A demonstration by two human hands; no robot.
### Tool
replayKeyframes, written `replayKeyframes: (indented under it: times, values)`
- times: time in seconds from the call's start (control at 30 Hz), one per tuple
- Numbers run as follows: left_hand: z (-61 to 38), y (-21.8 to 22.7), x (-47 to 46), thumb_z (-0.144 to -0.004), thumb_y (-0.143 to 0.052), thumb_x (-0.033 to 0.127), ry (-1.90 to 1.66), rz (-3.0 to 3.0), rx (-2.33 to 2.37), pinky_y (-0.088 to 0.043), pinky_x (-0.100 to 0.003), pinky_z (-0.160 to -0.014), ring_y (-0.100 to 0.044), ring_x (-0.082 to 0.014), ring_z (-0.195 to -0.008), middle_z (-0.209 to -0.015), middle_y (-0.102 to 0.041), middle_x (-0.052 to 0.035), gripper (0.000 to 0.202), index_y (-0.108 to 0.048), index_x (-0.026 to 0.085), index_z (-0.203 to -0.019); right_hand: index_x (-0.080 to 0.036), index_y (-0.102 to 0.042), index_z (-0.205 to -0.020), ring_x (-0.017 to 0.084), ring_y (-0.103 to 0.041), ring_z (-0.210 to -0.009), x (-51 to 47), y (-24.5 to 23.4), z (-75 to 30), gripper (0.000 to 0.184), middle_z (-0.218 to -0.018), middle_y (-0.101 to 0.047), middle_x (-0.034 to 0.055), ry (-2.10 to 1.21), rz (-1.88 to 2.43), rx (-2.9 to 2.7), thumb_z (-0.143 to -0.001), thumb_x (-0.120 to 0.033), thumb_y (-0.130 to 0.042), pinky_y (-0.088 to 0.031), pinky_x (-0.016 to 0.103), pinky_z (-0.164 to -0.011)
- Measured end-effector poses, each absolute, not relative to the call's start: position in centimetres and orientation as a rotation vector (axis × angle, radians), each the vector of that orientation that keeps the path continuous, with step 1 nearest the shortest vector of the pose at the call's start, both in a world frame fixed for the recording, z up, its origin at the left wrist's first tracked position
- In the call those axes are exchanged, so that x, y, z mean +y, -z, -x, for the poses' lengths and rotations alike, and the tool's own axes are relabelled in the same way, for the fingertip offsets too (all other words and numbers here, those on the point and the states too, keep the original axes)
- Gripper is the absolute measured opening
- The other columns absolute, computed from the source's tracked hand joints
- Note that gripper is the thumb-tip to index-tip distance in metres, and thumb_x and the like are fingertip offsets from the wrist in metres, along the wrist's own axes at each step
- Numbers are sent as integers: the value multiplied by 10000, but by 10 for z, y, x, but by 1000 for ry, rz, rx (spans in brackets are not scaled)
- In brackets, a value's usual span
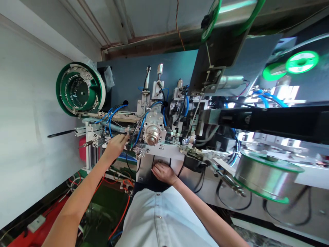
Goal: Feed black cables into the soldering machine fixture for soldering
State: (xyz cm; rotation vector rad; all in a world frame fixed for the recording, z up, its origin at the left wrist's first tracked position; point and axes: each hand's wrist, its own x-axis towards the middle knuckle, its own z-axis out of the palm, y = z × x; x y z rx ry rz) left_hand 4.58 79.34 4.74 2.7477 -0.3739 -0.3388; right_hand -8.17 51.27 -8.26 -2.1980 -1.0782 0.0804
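My left hand [117,146] reaches into the left part of an assembly machine. Its fingers are bent together at a small metal fitting [128,130], beside a ribbed hose [117,128] and blue air tubes [111,120]. What the fingertips hold, if anything, is hidden. My right hand [163,172] rests against the machine's metal front panel [145,168], fingers curled and close together. Whatever lies under those fingers cannot be seen. Between and above both hands sits a round metal cylinder end [151,134] on a block.
A green vibratory bowl feeder [60,90] with small pale parts stands at the left. On the right are a wire spool [267,175], a long black arm [277,123] and a protruding metal rod [231,183]. Red tubing [123,216] hangs below.
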Motion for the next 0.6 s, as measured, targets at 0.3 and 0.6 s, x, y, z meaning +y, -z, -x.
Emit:
replayKeyframes:
  times: [0.3,0.6]
  values:
    - [15,-111,792,-935,-526,219,-186,-2967,153,-497,-258,-796,-670,-171,-831,-917,-719,-83,215,-704,175,-1048,-177,-588,-709,162,-535,-670,513,83,83,264,-667,-587,38,-91,2212,-1089,-957,-191,-497,-365,297,-628]
    - [94,-134,723,-732,-730,508,-117,-1558,1169,-519,-211,-639,-649,-130,-688,-768,-687,-33,415,-669,148,-930,-162,-608,-746,172,-565,-714,513,89,91,275,-725,-624,69,-79,2216,-1089,-969,-190,-449,-416,286,-676]
